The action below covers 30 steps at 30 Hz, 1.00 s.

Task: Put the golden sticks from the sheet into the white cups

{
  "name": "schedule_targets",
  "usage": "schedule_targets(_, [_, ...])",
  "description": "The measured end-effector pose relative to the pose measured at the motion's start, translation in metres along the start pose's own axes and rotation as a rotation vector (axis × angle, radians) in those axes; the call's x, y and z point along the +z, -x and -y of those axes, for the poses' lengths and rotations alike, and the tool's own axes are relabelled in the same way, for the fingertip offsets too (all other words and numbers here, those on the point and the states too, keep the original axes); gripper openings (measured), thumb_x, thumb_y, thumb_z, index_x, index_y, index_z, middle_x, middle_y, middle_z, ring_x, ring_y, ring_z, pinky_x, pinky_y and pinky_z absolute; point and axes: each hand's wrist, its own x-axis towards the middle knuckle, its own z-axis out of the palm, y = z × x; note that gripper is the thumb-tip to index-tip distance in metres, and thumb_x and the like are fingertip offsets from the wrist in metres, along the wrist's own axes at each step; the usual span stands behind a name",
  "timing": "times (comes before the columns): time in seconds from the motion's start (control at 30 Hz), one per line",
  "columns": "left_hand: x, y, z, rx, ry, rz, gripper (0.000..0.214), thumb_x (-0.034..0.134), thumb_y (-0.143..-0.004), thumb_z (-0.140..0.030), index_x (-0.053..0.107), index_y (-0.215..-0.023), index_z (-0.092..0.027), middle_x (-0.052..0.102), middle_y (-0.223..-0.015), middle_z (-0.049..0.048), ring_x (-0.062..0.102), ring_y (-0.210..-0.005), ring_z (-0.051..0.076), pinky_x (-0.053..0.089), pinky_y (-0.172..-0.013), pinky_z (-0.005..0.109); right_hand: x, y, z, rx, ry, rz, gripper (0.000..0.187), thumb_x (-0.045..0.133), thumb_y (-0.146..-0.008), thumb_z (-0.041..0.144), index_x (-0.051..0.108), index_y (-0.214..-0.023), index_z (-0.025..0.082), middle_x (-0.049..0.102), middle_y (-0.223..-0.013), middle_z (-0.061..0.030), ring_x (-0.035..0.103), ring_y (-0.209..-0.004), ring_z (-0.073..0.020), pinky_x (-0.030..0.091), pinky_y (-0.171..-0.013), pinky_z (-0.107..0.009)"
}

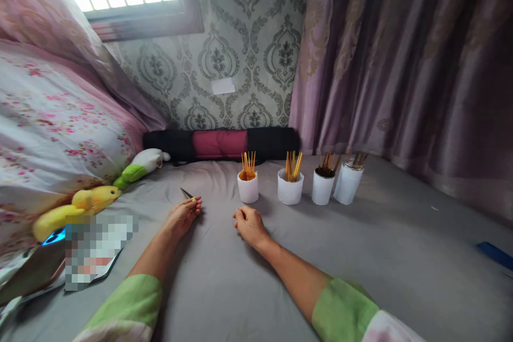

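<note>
My left hand (183, 218) rests low over the grey sheet, fingers curled. A dark pointed blade (186, 193), like one of a pair of scissors, sticks out past its fingers to the upper left; its handle is hidden. A gold band shows by the fingers. My right hand (250, 224) is closed, thumb and fingers together; whatever is inside them cannot be seen. Just beyond it stands a white cup (248, 191) with thin orange-brown sticks (248, 163). To its right are a wider white cup (289, 192) with yellowish sticks, a dark-rimmed cup (321, 190) and a taller jar (348, 186) with sticks.
A grey sheet (224, 288) covers the surface. Plush toys (96, 197), a phone (36, 272) and a blurred-out flat item (98, 256) lie at left. A black-and-maroon roll (220, 143) lies along the wall. Toward the right edge is a blue object (495, 254).
</note>
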Motion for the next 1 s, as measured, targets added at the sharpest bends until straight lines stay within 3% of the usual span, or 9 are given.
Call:
schedule_targets(0.3, [0.019,0.031,0.013,0.006,0.055,0.062,0.015,0.049,-0.071,-0.001,0.059,-0.077,-0.01,0.058,-0.068,0.005,0.052,-0.05,0.005,0.044,-0.045,0.015,-0.001,-0.001,0.001,-0.005,-0.007,0.009,0.035,0.033,-0.084,0.034,0.06,-0.076,0.013,0.059,-0.057,-0.002,0.049,-0.045,-0.007,0.034,-0.046,-0.017])
schedule_targets(0.63, [0.027,0.057,0.026,0.016,0.062,0.147,0.013,0.054,-0.07,-0.006,0.061,-0.078,-0.012,0.061,-0.073,0.0081,0.053,-0.052,0.007,0.043,-0.046,0.017,-0.002,-0.001,0.001,-0.023,-0.041,0.013,0.036,0.033,-0.084,0.036,0.059,-0.075,0.013,0.058,-0.055,-0.0017,0.048,-0.042,-0.006,0.034,-0.044,-0.016])
schedule_targets(1.0, [0.033,0.096,0.038,0.063,-0.016,0.262,0.031,0.062,-0.065,-0.026,0.058,-0.091,-0.01,0.058,-0.07,0.0039,0.049,-0.054,0.006,0.038,-0.048,0.017,-0.007,-0.002,0.006,0.054,-0.229,0.104,0.034,0.036,-0.08,0.04,0.056,-0.074,0.013,0.055,-0.055,-0.0005,0.045,-0.036,-0.005,0.033,-0.035,-0.015])
